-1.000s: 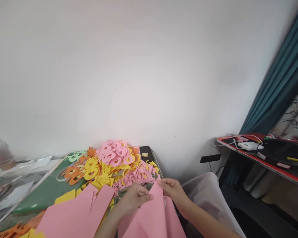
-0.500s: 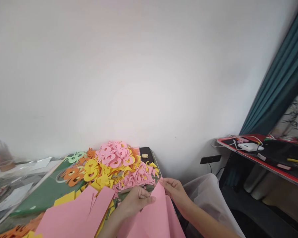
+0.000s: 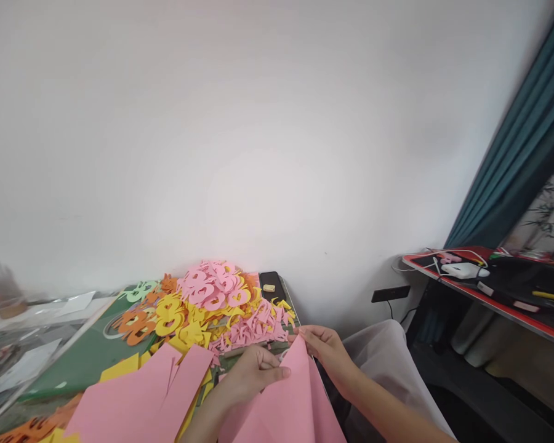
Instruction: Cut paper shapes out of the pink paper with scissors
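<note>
- The left hand (image 3: 253, 375), at bottom centre, is narrowly closed, its fingertips gripping the near edge of a folded pink paper sheet (image 3: 289, 403).
- The right hand (image 3: 327, 354), just right of it, pinches the sheet's pointed top between thumb and fingers.
- The sheet stands tilted up between both hands, at the bottom of the frame, its lower part running out of view.
- Since a moment ago, the right hand has risen slightly, lifting the point higher, and the left fingertips have moved closer to the fold.
- A pale cloth (image 3: 388, 363) lies just right of the right arm.
- A second pink sheet (image 3: 136, 397), slit from its top edge, lies at lower left, overlapping a yellow paper piece (image 3: 120, 368) on a green board (image 3: 80, 369).
- A heap of pink, yellow and orange paper cutouts (image 3: 212, 307) sits beyond the hands.
- A black phone (image 3: 272, 286) lies past the heap.
- A red-edged shelf (image 3: 489, 301) holding a white device (image 3: 464, 271) stands at far right, below a teal curtain (image 3: 512, 141).
</note>
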`<action>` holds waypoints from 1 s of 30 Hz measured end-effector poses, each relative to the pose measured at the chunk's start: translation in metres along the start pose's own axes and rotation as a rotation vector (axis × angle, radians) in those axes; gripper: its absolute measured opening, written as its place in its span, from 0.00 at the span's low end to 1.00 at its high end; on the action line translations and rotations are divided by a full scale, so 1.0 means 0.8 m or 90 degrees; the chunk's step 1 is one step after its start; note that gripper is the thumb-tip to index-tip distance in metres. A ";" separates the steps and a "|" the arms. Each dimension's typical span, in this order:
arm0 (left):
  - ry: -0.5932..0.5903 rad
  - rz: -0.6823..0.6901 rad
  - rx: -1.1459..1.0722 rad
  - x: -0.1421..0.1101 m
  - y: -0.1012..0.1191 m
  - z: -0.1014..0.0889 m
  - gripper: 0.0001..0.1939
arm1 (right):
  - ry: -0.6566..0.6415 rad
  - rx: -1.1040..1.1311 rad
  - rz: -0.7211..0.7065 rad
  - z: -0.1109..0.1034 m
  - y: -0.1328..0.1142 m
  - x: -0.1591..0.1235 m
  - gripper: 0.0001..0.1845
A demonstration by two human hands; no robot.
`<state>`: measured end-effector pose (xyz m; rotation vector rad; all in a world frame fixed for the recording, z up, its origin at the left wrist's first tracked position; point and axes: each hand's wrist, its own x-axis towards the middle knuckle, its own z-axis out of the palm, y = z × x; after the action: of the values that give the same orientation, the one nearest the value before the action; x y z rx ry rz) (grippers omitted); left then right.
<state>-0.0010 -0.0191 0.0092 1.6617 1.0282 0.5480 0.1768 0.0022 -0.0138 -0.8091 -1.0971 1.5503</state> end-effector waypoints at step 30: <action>0.055 0.008 -0.008 0.005 -0.002 -0.005 0.25 | -0.062 -0.028 0.032 -0.001 0.010 0.003 0.17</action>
<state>-0.0025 -0.0135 0.0083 1.6470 1.0753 0.6381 0.1743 0.0040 -0.0212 -0.8024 -1.1932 1.6264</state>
